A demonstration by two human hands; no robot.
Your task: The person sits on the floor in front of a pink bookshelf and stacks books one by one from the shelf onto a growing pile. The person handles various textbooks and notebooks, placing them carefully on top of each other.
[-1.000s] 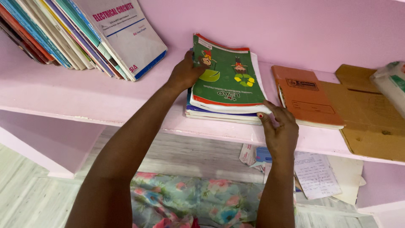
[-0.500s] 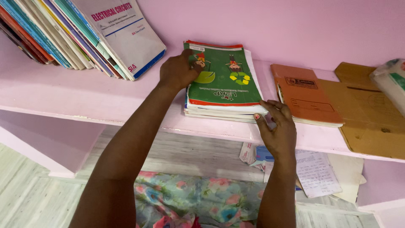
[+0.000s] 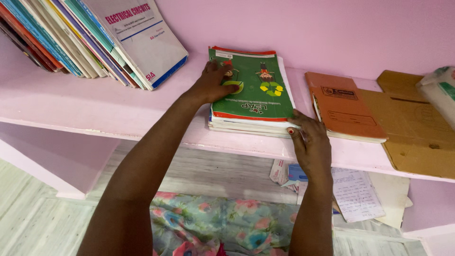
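Observation:
A green-covered book [image 3: 258, 92] lies flat on top of a small stack of books [image 3: 246, 125] on the pink shelf [image 3: 95, 111]. My left hand [image 3: 214, 83] rests palm down on the green cover's left side. Fingers of my right hand [image 3: 308, 142] grip the stack's front right corner at the shelf edge.
A row of leaning books [image 3: 90, 40] fills the shelf's left end. An orange notebook [image 3: 343, 106] and flat brown cardboard [image 3: 417, 125] lie to the right, with a white packet [image 3: 441, 87] at the far right. Loose papers [image 3: 350, 189] lie on the lower shelf.
The green book was tilted up off the stack and now lies flat on it. My left hand moved from its far edge onto the cover.

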